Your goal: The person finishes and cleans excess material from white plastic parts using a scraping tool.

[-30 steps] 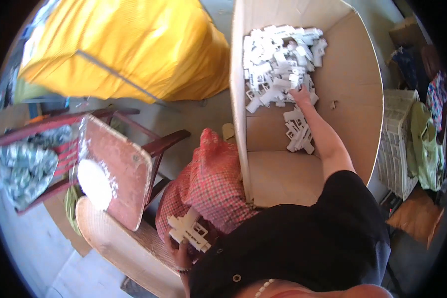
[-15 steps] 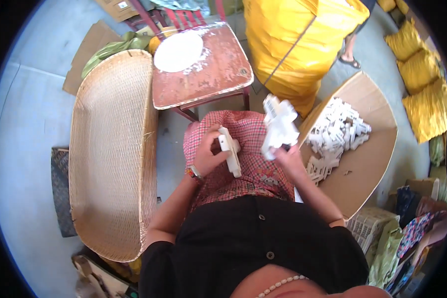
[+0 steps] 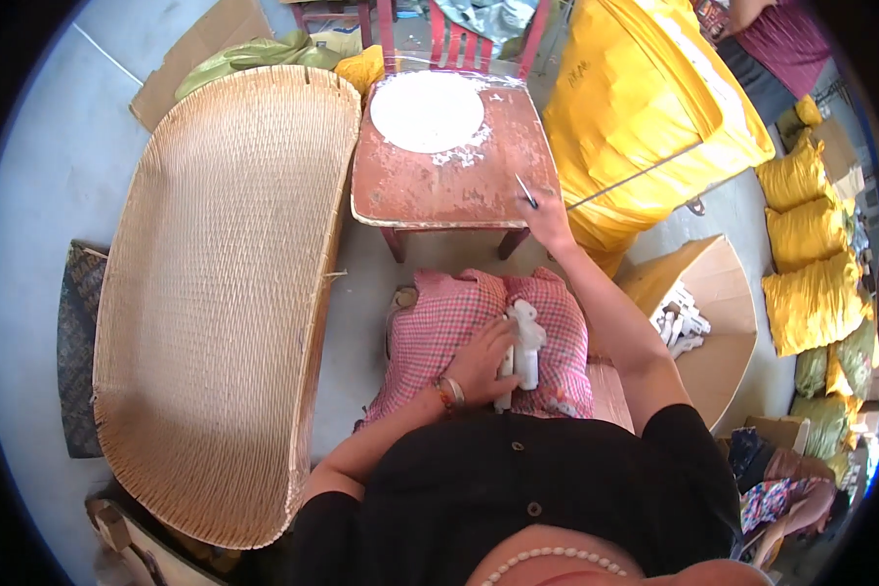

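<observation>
While holding white pieces [image 3: 527,366] on the lap [image 3: 449,314] with the left hand [image 3: 479,363], grasps a pointed tool [image 3: 525,191] in the right hand [image 3: 547,219]. Could spill pieces through loosened pressure.

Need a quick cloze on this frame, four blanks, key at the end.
1. The slim pointed tool near the edge of the chair seat is in the ____ hand.
2. The left hand touches plastic pieces coloured ____.
3. The oval woven basket stands to the ____ of that seat.
4. The box holding similar pieces is made of ____.

Missing words: right; white; left; cardboard.
</observation>
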A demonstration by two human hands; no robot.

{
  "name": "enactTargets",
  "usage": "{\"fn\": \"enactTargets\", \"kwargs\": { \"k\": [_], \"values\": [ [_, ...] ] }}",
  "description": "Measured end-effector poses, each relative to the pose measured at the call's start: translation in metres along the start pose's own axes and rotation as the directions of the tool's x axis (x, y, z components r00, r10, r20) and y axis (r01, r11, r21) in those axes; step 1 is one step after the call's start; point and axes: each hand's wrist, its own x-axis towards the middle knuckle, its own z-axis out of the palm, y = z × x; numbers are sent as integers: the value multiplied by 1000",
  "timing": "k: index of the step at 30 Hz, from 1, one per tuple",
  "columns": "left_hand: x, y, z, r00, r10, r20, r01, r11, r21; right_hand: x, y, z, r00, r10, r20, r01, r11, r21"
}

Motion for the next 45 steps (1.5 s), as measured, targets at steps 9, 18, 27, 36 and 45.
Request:
{"fn": "enactTargets", "kwargs": {
  "k": [9,18,27,36,45],
  "values": [
    [-2,-16,2,992,-107,-63,74,918,-391,101,63,93,995,98,27,-90,977,-195],
    [12,-3,-34,960,-280,8,246,830,-500,0,6,-22,952,306,-4,-306,950,-65],
    [73,-2,-28,909,-381,171,337,911,235,-191,-70,-101,767,545,339,-553,294,780],
    [15,60,-8,993,-2,115,-16,987,158,-229,-105,-116,794,423,436,-489,18,872],
    [-13,36,12,997,65,-37,-61,994,86,-233,-112,-95,562,363,743,-760,-129,637]
  ]
}}
